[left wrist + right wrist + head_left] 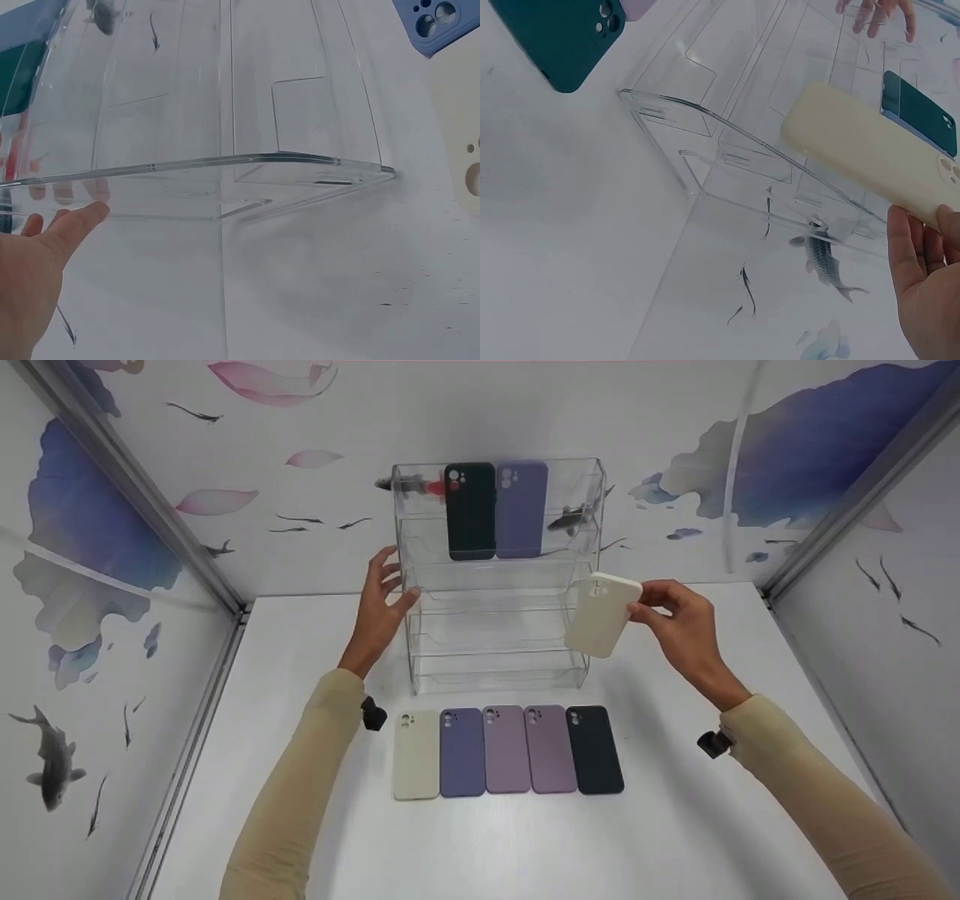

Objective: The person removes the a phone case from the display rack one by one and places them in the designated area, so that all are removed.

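Observation:
My right hand (682, 630) pinches a cream phone case (601, 622) by its upper right side, thumb in front. The case tilts before the right part of a clear tiered display rack (495, 601); its camera cutouts are near the fingers in the right wrist view. At the rack's left side is my left hand (381, 611), fingers spread and loosely bent; in the left wrist view a fingertip meets the clear side panel (165, 191). High in the rack, a dark green case (471, 514) and a lavender-blue case (522, 514) stand side by side.
On the white table (495, 847) in front of the rack lies a row of cases: cream (416, 761), lavender-blue (463, 757), two mauve ones (508, 754) and a dark one (596, 754). Printed wall panels (495, 405) enclose the table at the back and sides.

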`<state>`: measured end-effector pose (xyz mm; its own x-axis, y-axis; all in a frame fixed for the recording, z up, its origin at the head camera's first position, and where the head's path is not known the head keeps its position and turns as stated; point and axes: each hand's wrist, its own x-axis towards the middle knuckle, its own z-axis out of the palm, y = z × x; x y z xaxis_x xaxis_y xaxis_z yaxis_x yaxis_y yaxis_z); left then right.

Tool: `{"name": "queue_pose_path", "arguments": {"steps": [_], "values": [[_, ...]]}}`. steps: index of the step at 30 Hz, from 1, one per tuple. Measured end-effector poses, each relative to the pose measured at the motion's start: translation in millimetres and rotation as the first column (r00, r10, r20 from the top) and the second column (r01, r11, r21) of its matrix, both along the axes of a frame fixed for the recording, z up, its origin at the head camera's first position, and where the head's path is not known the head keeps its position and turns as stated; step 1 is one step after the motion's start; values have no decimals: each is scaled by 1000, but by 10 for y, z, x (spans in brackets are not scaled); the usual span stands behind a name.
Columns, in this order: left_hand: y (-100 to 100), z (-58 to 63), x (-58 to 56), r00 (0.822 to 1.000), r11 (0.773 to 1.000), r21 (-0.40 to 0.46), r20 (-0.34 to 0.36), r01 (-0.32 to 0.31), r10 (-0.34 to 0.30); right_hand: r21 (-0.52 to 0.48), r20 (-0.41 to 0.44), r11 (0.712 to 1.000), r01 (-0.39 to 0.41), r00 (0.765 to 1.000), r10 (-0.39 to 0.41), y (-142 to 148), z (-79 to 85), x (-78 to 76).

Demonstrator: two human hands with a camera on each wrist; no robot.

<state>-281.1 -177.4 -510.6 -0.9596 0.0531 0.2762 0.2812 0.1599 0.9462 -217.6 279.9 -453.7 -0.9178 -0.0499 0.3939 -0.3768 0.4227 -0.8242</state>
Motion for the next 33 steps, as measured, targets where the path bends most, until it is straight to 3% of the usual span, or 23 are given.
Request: {"name": "queue_pose_path", "arguments": {"steps": [13,24,33], "values": [[36,-4,-38,1000,1000,-10,-31,2,-2,23,7,1000,-10,1000,10,15,-77,14],[60,46,-55,998,995,104,69,-10,3,46,68,999,-19,998,16,128,-297,131],[65,26,-51,994,984,177,110,-28,9,60,106,998,-21,994,15,276,-458,285]]}}
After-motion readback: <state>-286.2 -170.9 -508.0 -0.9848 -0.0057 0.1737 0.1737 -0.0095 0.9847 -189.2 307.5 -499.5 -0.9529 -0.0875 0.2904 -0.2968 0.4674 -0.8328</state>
